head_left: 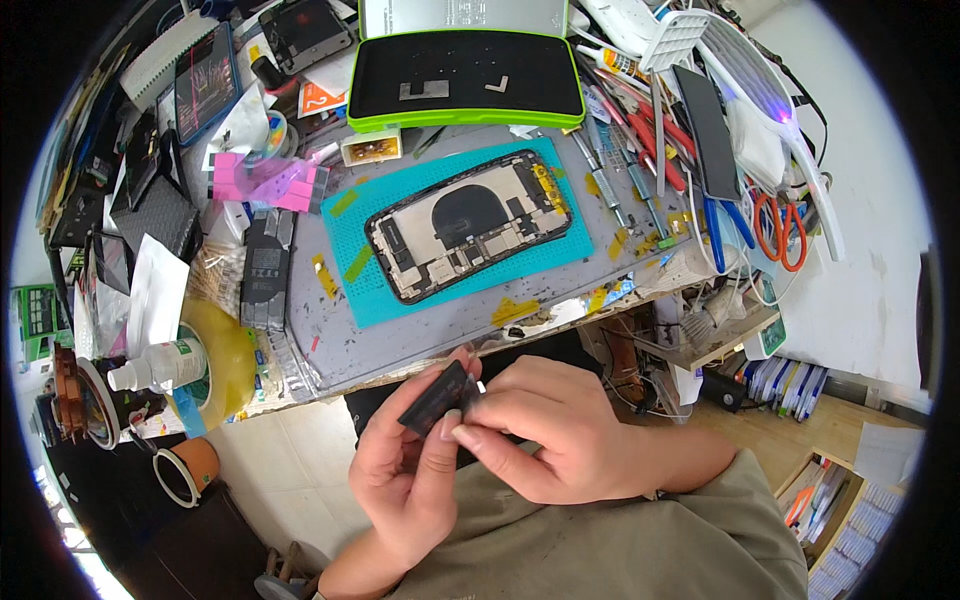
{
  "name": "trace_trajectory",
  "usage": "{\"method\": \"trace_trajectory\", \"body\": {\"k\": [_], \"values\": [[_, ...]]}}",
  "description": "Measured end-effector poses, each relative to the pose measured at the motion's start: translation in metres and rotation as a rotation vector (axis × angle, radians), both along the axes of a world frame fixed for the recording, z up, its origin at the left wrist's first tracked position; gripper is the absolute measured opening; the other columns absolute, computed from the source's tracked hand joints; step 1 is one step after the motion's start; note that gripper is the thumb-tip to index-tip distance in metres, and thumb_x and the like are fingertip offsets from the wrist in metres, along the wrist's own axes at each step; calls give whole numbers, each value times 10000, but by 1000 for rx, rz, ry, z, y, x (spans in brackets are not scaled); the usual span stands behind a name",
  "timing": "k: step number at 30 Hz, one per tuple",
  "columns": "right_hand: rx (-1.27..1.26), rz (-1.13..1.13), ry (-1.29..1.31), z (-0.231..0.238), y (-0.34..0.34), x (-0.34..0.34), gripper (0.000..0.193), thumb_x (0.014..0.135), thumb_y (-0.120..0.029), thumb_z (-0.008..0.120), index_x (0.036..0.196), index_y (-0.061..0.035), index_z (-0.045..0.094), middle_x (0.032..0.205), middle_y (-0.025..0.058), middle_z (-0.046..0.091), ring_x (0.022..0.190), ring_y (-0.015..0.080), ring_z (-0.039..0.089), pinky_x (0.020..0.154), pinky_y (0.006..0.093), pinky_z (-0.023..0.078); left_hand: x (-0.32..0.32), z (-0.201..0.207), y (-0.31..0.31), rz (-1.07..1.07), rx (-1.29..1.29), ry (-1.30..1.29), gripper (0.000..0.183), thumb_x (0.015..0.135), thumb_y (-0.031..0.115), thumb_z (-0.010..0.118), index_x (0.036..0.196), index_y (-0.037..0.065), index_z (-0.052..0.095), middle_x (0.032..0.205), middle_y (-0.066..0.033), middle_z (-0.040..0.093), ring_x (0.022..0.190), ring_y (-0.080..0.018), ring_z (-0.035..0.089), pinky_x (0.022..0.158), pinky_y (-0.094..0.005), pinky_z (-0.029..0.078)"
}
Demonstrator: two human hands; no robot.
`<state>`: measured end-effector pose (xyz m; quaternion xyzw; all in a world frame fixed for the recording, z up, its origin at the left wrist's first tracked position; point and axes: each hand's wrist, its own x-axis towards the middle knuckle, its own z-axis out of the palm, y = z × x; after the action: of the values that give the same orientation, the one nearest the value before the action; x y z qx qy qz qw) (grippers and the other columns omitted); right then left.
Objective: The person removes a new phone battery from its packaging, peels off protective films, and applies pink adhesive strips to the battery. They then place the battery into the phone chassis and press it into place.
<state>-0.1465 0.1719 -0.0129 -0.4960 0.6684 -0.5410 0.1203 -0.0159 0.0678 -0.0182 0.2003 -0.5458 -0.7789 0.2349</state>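
Above my lap, in front of the bench edge, my left hand (405, 470) grips a flat black phone battery (436, 400) between thumb and fingers, tilted on its edge. My right hand (545, 430) is closed in a pinch at the battery's right end. What its fingertips hold is mostly covered; a small pale tip (480, 387) shows beside them. Beyond both hands, an opened phone housing (470, 225) lies on a teal mat (375, 300), its round black coil and circuit parts exposed. Neither hand touches the housing.
A green-rimmed black tray (465, 80) with small metal plates stands at the back. Left are another dark battery (266, 270), a spray bottle (160, 365) and a yellow tape roll (225, 350). Right are screwdrivers (600, 180), blue-handled pliers (715, 235) and orange-handled scissors (780, 235).
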Motion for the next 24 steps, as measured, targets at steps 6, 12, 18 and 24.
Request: {"method": "trace_trajectory", "body": {"k": [6, 12, 18, 24], "values": [[305, 146, -513, 26, 17, -28, 137, 932, -69, 673, 819, 0, 636, 688, 34, 564, 579, 84, 495, 524, 282, 371, 5, -1, -10, 23, 225, 16, 419, 1004, -21, 548, 1408, -69, 448, 1257, -236, 653, 1204, -320, 637, 1054, -429, 498], [303, 202, -980, 29, 19, -48, 209, 969, -121, 656, 790, -23, 614, 675, -74, 509, 630, -3, 410, 542, 223, 315, 8, 7, -15, -131, 597, 55, 392, 1013, 9, 516, 1396, -44, 450, 1230, -268, 648, 1089, -370, 692, 950, -525, 583], [330, 288, -943, 32, 19, -54, 177, 959, -130, 673, 817, -28, 644, 693, -79, 545, 631, -7, 431, 552, 208, 336, 13, 9, -20, -226, 971, 93, 430, 1014, 60, 526, 1423, -16, 420, 1179, -322, 637, 1058, -432, 697, 915, -547, 599], [280, 319, -714, 28, 17, -49, 143, 938, -125, 702, 845, -27, 658, 717, -66, 587, 634, -2, 470, 546, 210, 372, 15, -1, -17, -274, 915, 133, 699, 926, 195, 713, 1470, -54, 352, 1151, -245, 617, 866, -324, 713, 668, -396, 636]]}}
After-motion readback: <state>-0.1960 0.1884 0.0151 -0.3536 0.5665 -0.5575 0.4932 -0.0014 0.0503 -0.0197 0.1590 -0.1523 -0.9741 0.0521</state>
